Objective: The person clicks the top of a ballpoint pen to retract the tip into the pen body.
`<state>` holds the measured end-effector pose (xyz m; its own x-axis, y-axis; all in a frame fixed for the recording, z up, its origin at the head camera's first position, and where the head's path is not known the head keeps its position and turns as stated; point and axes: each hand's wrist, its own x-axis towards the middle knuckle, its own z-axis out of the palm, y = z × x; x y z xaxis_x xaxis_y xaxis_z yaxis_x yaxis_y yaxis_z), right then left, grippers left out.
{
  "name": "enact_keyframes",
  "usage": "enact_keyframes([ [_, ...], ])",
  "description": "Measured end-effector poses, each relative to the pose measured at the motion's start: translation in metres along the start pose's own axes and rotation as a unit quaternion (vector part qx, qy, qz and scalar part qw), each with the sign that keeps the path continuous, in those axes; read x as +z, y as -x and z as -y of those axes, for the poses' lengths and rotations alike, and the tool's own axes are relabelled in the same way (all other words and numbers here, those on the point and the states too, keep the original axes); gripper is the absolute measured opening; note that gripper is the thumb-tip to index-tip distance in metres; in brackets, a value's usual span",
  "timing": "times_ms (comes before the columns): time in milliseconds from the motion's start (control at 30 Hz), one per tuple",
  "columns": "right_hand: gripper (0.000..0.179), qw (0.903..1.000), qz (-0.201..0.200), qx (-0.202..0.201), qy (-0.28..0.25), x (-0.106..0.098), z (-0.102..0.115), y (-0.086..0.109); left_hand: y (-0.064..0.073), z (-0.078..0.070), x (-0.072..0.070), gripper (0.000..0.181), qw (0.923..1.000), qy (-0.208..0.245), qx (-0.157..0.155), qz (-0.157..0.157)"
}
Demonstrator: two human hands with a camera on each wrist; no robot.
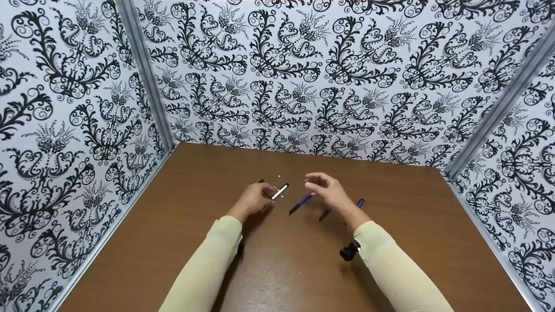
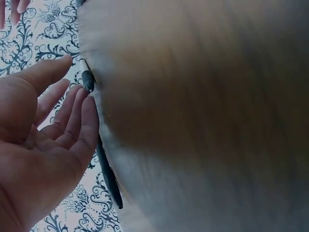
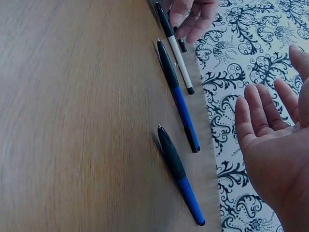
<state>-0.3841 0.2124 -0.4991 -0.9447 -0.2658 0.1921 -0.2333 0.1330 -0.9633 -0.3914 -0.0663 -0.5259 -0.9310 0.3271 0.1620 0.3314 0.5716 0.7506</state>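
Note:
My left hand (image 1: 256, 198) is low over the table beside a white pen (image 1: 280, 191) with a black grip. In the left wrist view its thumb and fingers stand apart, with a dark pen (image 2: 110, 176) partly hidden behind the fingers. Whether the fingertips touch either pen, I cannot tell. The right hand (image 1: 329, 190) hovers with loosely bent fingers and holds nothing. Beneath it lie two blue pens with black grips, one blue pen (image 3: 181, 106) nearer the white one and the other blue pen (image 3: 178, 176) farther right.
Brown wooden table (image 1: 277, 277) under both hands, with a few tiny white specks near the pens. Patterned black-and-white walls (image 1: 286, 78) enclose the back and sides. A black wrist camera (image 1: 348, 251) sits under the right sleeve.

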Motion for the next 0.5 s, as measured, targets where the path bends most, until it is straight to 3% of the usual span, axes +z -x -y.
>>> enact_keyframes([
  [500,0.038,0.9999,0.001,0.001,0.015,-0.0012,-0.0011,-0.0003,-0.0056,0.0032,0.0015,0.028,0.9981,-0.049,-0.034,0.015],
])
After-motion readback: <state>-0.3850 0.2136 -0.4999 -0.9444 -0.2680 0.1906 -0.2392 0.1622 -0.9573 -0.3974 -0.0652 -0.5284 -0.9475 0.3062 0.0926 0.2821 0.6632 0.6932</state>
